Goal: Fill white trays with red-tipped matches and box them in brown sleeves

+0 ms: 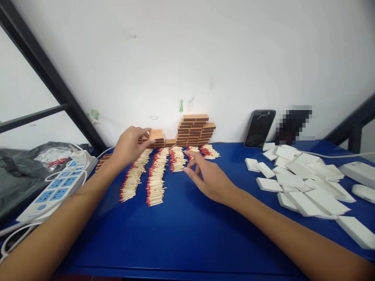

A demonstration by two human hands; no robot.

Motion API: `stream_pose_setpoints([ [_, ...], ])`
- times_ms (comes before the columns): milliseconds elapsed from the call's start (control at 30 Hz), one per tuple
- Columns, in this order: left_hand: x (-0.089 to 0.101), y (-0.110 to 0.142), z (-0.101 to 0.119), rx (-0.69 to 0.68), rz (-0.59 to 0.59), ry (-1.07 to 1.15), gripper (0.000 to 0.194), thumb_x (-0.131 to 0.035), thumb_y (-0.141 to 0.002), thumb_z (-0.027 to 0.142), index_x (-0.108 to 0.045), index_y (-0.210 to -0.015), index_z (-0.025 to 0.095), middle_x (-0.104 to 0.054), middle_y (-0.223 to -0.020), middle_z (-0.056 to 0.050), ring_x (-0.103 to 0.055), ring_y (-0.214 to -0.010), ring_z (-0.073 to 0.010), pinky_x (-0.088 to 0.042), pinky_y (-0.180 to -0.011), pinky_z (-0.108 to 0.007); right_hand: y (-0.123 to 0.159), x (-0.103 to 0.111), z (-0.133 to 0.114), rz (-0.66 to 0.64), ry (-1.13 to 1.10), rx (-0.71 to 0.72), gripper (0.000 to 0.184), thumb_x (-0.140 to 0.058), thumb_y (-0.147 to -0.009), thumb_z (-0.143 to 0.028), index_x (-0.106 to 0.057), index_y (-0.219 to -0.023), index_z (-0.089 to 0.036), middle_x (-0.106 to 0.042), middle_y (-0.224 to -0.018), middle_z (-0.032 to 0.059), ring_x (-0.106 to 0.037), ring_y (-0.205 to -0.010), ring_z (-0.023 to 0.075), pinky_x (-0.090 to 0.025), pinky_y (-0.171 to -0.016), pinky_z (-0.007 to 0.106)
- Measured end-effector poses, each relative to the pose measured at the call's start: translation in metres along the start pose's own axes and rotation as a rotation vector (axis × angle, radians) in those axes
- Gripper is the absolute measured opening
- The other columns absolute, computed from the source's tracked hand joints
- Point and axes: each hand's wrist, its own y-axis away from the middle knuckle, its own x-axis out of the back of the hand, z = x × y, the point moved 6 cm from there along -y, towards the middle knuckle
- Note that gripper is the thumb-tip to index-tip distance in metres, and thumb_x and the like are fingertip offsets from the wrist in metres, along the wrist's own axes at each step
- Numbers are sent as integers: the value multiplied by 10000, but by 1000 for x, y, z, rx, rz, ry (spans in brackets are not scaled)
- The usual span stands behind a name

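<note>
My left hand (131,143) pinches an orange-tan matchbox (156,134) between thumb and fingers, at a low row of matchboxes by the wall. To its right rises a taller stack of matchboxes (191,130) with dark brown striking sides. In front lie long rows of loose red-tipped matches (156,177), with shorter piles of matches (177,160) beside them. Over the blue table, my right hand (209,177) is open, thumb and forefinger apart, close to the short match piles. Whether its fingertips touch any matches I cannot tell.
White box trays (304,183) lie heaped on the right of the blue table (187,238). A dark phone (259,128) leans against the wall. At left are a power strip (55,187) with cables and a black plastic bag (20,175). Dark metal frame bars (52,70) flank the table.
</note>
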Motion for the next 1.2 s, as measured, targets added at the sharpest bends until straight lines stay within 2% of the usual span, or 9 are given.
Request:
stream_pose_setpoints([
  [133, -15, -22, -44, 83, -127, -202, 247, -690, -969, 380, -762, -1133, 210, -776, -1007, -98, -650, -1047, -326, -491, -888, -416, -3, 1, 5, -8, 46, -11, 412, -521, -1093, -348, -499, -1480, -212, -780, -1141, 77, -720, -792, 206, -517, -766, 358],
  [267, -31, -25, -55, 71, -191, -261, 179, -670, -967, 375, -747, -950, 215, -703, -833, -84, -629, -885, -291, -447, -783, -379, -3, 0, 2, -44, 70, 2, 375, -527, -1095, -337, -538, -1443, -198, -790, -1127, 68, -703, -729, 189, -490, -714, 347],
  [500, -37, -19, -44, 22, -176, -353, 421, -557, -1000, 298, -680, -1383, 173, -721, -1077, -164, -608, -1085, -359, -439, -906, -440, -3, 0, -2, -44, 97, 20, 376, -542, -1093, -326, -552, -1446, -196, -795, -1156, 64, -682, -703, 174, -470, -688, 335],
  [633, -45, -17, -27, -86, -234, -349, 424, -461, -1047, 278, -690, -1403, 257, -715, -1055, -133, -602, -1071, -322, -440, -948, -429, -2, 1, -3, -45, 113, 19, 387, -549, -1085, -305, -552, -1452, -184, -798, -1162, 70, -672, -689, 173, -461, -679, 331],
  [767, -49, -15, -18, -107, -237, -339, 432, -469, -1041, 311, -687, -1405, 232, -718, -1024, -139, -608, -1022, -324, -460, -923, -440, -4, 2, 2, -45, 114, 25, 370, -550, -1082, -323, -563, -1430, -200, -799, -1148, 74, -674, -696, 180, -461, -679, 330],
  [900, -36, -10, -20, -108, -200, -300, 462, -501, -1020, 344, -660, -1438, 229, -718, -1068, -142, -624, -1053, -327, -483, -931, -446, -9, 9, 11, -5, 182, 25, 273, -546, -1077, -318, -640, -1309, -208, -806, -1095, 74, -681, -724, 191, -469, -706, 336],
  [1000, -9, -4, -38, -46, -137, -214, 403, -506, -1017, 437, -772, -1224, 216, -701, -992, -122, -645, -1011, -306, -505, -909, -419, -13, 16, 18, 30, 273, 23, 240, -525, -1078, -300, -685, -1227, -200, -812, -1049, 84, -703, -809, 221, -475, -750, 349],
  [1100, 12, 6, -63, 87, -187, -149, 415, -558, -990, 566, -794, -1011, 225, -705, -891, -66, -648, -813, -233, -507, -797, -367, -18, 28, 25, 18, 421, -7, 263, -505, -1081, -302, -702, -1217, -195, -810, -1087, 114, -720, -892, 258, -461, -754, 357],
  [1200, 18, 19, -56, 97, -170, -103, 396, -612, -937, 575, -792, -995, 227, -734, -850, -59, -637, -713, -214, -484, -705, -347, -24, 51, 37, -42, 625, -103, 283, -480, -1085, -305, -741, -1076, -199, -800, -1088, 138, -724, -887, 279, -415, -702, 351],
])
